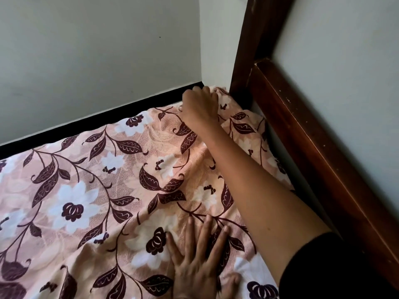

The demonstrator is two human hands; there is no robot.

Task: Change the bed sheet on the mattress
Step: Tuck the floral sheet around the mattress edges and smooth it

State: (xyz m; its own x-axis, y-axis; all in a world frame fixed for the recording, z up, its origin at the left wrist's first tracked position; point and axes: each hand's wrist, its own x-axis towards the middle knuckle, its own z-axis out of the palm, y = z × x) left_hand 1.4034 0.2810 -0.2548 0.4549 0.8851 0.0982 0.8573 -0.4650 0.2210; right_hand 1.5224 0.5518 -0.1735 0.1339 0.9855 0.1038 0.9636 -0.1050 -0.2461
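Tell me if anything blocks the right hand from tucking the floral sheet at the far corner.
Nothing visible lies between the right hand and the peach floral fabric bed sheet; the hand touches it there. The dark brown wooden bedpost stands close beside that corner, leaving little room.

Right sleeve (323, 266): black, plain cloth, at the near right corner; ends about the elbow.
Right forearm (248, 169): bare from the sleeve's edge to the wrist.
Right hand (199, 104): bare, its back showing.
Left hand (194, 266): bare, short nails; wrist cut off by the near edge.
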